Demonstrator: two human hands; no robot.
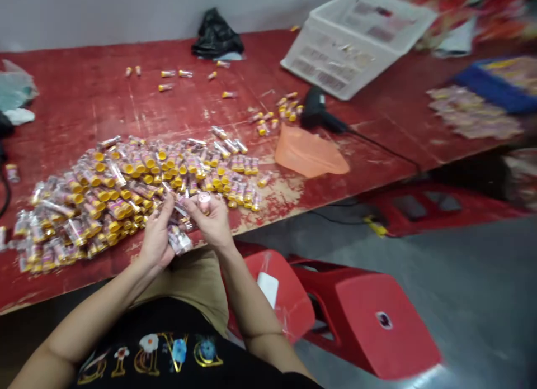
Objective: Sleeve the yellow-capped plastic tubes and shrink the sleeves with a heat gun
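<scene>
Khaki shorts point(187, 283) fill the lap below both hands, which work just over the near edge of the worn red tabletop point(84, 109). Left hand point(156, 237) is curled, its fingers closed around a cellophane-wrapped tube point(180, 239) held against the palm. Right hand point(213, 224) is clenched in a pinch on a pink-ended tube point(203, 202), thumb and fingers around it, just beside the left. Red plastic stools point(377, 322) stand off the near edge to the right. A heap of yellow-capped tubes point(126, 199) spreads left of centre, directly behind the hands. Further back lie an orange plastic scoop point(308, 151), a black heat gun point(316, 109) with its cord, and scattered tubes point(172, 73). A tilted white plastic crate point(356, 42) and a black plastic bag point(216, 34) sit at the far edge.
</scene>
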